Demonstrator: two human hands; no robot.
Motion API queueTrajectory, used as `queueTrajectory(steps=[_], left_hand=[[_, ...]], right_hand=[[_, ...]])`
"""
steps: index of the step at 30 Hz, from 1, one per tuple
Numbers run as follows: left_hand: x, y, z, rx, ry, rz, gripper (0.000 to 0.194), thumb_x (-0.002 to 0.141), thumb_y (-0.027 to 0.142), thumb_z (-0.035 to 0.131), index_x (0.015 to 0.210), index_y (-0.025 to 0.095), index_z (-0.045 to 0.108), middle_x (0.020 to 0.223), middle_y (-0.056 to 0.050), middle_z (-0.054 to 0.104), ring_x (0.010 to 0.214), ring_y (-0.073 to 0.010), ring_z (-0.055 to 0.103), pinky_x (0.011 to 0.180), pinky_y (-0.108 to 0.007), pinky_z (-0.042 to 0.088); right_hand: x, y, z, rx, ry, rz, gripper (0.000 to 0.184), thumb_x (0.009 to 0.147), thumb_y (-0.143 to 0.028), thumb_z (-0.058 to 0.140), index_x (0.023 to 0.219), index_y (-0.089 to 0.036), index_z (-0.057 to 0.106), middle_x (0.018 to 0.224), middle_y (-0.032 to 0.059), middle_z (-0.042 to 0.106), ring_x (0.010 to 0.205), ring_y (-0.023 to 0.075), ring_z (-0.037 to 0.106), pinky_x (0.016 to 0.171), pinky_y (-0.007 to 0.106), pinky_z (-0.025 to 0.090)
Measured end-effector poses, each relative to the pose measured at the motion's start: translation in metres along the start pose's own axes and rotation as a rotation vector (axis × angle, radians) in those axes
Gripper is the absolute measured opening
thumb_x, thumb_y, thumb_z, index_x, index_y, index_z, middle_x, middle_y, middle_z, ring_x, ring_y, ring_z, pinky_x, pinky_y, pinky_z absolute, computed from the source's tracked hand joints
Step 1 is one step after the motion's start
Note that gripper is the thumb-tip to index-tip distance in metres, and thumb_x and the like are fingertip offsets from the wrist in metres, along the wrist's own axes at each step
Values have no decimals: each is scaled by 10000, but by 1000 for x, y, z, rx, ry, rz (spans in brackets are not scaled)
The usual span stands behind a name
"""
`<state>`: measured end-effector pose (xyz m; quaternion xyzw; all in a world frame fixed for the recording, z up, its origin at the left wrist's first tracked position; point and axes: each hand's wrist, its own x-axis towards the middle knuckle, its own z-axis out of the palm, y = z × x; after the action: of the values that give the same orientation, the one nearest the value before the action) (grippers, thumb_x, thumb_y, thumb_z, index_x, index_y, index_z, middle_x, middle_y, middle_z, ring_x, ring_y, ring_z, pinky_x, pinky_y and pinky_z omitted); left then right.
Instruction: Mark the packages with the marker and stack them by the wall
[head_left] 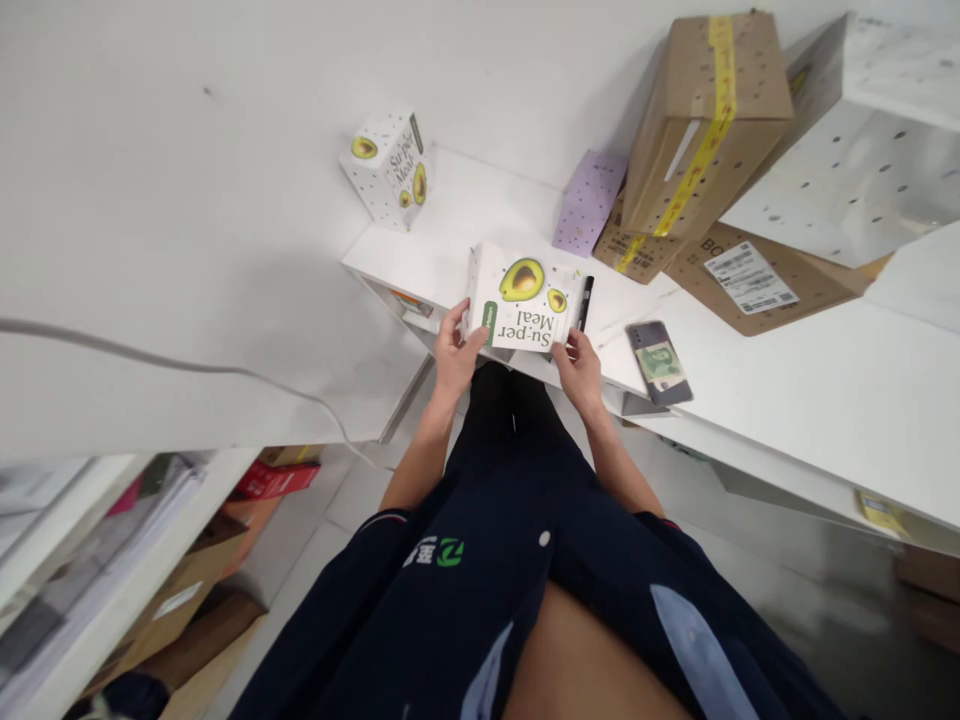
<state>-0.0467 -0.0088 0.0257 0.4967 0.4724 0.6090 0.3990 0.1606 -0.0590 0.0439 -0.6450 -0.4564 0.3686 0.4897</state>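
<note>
1. A long white desk (810, 400) runs from the centre to the right edge of the view, with open compartments below its front edge, beside a plain white wall (247, 150).
2. On the desk's left end stands a second avocado-printed box (380, 172). To the right are a purple box (591, 203), a tall brown carton (701, 130) with yellow tape, and a flatter brown box (757, 275) bearing a shipping label. Nearer lies a phone (660, 362) with a green banknote at its back.
3. A grey cable (225, 372) crosses the left side. At lower left, shelving (172, 530) holds papers and cartons above a pale tiled floor (315, 540).
4. A dotted white package (855, 180) is cut off at the right edge. A black pen-like object (586, 302) is partly hidden by the held box. Small print is too blurred to read.
5. The white box (525, 303), marked "Su·per Meal" upside down to the wearer, is over the desk's front edge; whether it rests there is unclear.
6. The left hand (455, 355) and right hand (579, 372) grip its near corners, thumbs on top, fingers curled around the sides. Both forearms reach forward from a dark jacket (420, 630).
</note>
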Motion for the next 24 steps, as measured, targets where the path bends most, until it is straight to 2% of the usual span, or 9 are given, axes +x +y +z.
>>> queueTrajectory(steps=[4, 8, 13, 19, 24], left_hand=[[-10, 19, 0, 164, 0, 222, 538, 831, 576, 718, 1245, 259, 586, 1284, -93, 606, 1240, -264, 606, 1063, -460, 518], [-18, 33, 3, 376, 35, 387, 553, 817, 449, 739, 1273, 239, 508, 1355, -119, 552, 1344, -287, 532, 1139, -494, 455], [-16, 37, 6, 511, 30, 468, 636, 785, 367, 735, 1314, 229, 412, 1345, -136, 541, 1334, -292, 537, 1127, -502, 470], [-12, 35, 14, 497, 17, 471, 749, 782, 415, 746, 1380, 242, 330, 1342, -129, 482, 1307, -290, 519, 1108, -489, 470], [-12, 35, 26, 442, 6, 483, 822, 779, 446, 769, 1427, 250, 303, 1368, -140, 434, 1313, -307, 492, 1125, -505, 443]], right_hand=[[-4, 0, 5, 45, -64, 41, 431, 831, -472, 604, 1165, -199, 622, 1154, 100, 713, 845, 190, 668, 806, 363, 563], [-7, 3, 11, 37, -192, 158, 415, 796, -539, 614, 1031, -197, 643, 1025, 66, 683, 790, 173, 647, 691, 312, 536], [-12, 4, 17, 84, -330, 221, 395, 788, -541, 630, 1020, -222, 650, 967, 36, 666, 755, 149, 640, 646, 274, 520], [-10, 7, 15, 105, -307, 297, 478, 825, -486, 653, 1194, -183, 637, 1044, 71, 685, 738, 132, 663, 619, 255, 528], [-12, 11, 15, 138, -310, 305, 455, 820, -481, 689, 1179, -203, 665, 943, 30, 694, 693, 117, 670, 568, 219, 517]])
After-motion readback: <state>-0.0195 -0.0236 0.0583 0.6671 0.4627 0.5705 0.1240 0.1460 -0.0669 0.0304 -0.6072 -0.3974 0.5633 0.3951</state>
